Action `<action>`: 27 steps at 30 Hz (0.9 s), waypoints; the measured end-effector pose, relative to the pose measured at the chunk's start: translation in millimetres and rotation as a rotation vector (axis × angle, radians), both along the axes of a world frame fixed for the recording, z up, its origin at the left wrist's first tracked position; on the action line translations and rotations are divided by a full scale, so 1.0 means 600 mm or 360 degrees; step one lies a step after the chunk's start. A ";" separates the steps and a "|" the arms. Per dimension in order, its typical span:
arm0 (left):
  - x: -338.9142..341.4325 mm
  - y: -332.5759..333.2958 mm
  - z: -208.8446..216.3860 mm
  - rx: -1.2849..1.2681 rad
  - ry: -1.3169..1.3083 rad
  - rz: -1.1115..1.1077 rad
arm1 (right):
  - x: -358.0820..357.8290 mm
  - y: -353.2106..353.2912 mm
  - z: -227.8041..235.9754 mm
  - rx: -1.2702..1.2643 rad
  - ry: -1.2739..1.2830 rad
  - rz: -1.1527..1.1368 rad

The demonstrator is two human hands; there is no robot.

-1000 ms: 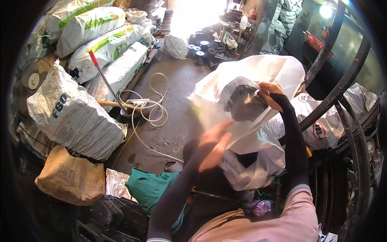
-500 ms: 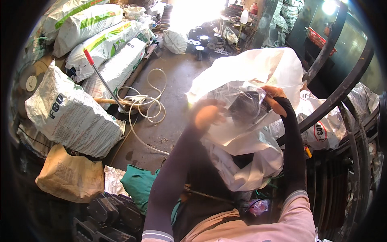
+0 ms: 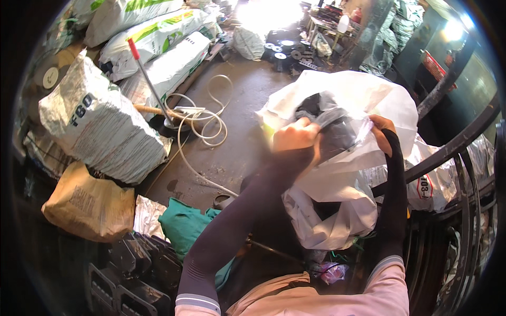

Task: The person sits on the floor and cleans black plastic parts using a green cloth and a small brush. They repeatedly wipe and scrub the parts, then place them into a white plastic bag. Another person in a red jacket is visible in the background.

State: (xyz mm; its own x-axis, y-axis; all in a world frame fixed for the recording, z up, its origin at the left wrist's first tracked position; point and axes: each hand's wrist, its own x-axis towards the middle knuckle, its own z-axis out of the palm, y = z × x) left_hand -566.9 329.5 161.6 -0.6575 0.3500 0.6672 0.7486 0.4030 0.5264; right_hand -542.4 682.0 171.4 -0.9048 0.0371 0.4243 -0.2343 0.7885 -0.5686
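A big white sack (image 3: pixel 390 95) stands in front of me with its mouth spread wide. Inside it is a clear plastic bag (image 3: pixel 340 138), and something dark (image 3: pixel 310 105) shows in and behind the plastic. My left hand (image 3: pixel 298 136) is closed in a fist at the near-left side of the sack's mouth, seemingly on a gathered part of the plastic bag, though its fingertips are hidden. Across the opening, my right hand (image 3: pixel 383 134) pinches the right edge of the plastic bag. The lower part of the white sack folds down between my arms, near my lap.
Filled white sacks (image 3: pixel 105 126) lie along the left, with a brown paper bag (image 3: pixel 89 205) and green cloth (image 3: pixel 187 226) nearer. A pale hose (image 3: pixel 213 134) coils on the floor beside a red-handled tool (image 3: pixel 145 71). Curved black metal bars (image 3: pixel 448 147) stand at right.
My left hand, blurred and spread before, has moved right to the plastic and closed. My right hand keeps its pinch. The whole view has shifted a little.
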 end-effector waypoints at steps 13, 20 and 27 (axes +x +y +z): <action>0.019 -0.358 0.063 0.0935 -0.0532 0.0703 | -0.032 0.121 -0.020 0.0336 -0.0418 -0.0660; 0.028 -0.570 -0.218 0.1157 -0.0960 0.1490 | -0.046 0.106 -0.024 0.0243 -0.0512 -0.0505; 0.038 -0.582 -0.599 -0.0009 -0.1871 0.2205 | -0.046 0.066 -0.015 0.0412 -0.0677 -0.0577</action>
